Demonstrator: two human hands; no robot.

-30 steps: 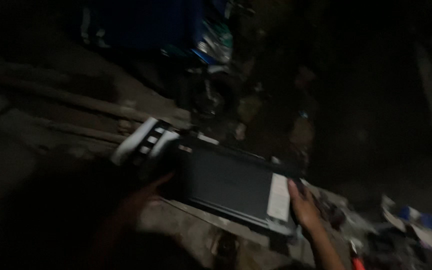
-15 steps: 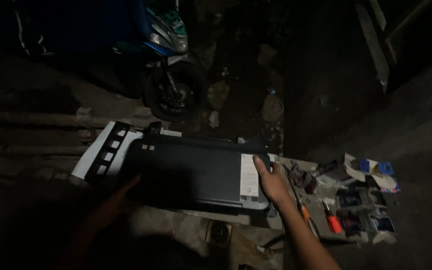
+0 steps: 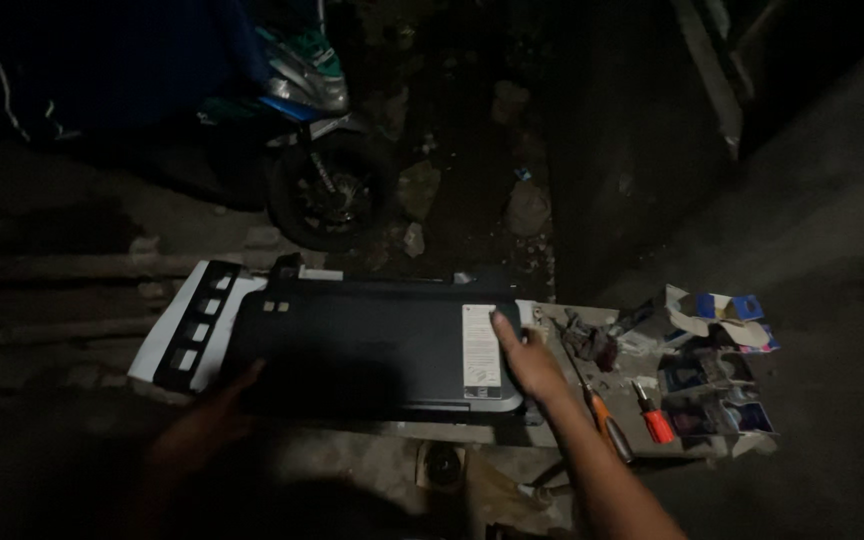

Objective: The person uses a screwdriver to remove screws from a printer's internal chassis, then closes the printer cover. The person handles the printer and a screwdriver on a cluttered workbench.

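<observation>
The right hand (image 3: 530,362) lies flat and open on the right end of a dark, flat printer body (image 3: 372,345), palm down, its fingers spread over the edge beside a white label (image 3: 480,350) stuck to the casing; it presses or steadies rather than grips. The left hand (image 3: 214,415) sits in deep shadow at the near left corner of the same casing, fingers reaching up against its lower edge, but the dark hides whether they curl around it or only touch it. The printer body lies flat across the middle of the view on a low, pale surface (image 3: 552,435), its long side running left to right. At its left end a white tray with a black ladder-shaped frame (image 3: 192,330) sticks out at a slant. Just right of the right hand, on the same surface, lie an orange-handled screwdriver (image 3: 602,415) and a shorter red-handled tool (image 3: 652,418), near each other. Farther right sits a scatter of small opened cardboard boxes (image 3: 717,315), blue and white, and dark packets (image 3: 707,400). Beyond the printer, on the rubble-strewn ground, stands a scooter (image 3: 292,90), its front wheel (image 3: 327,190) near the printer's far edge.
</observation>
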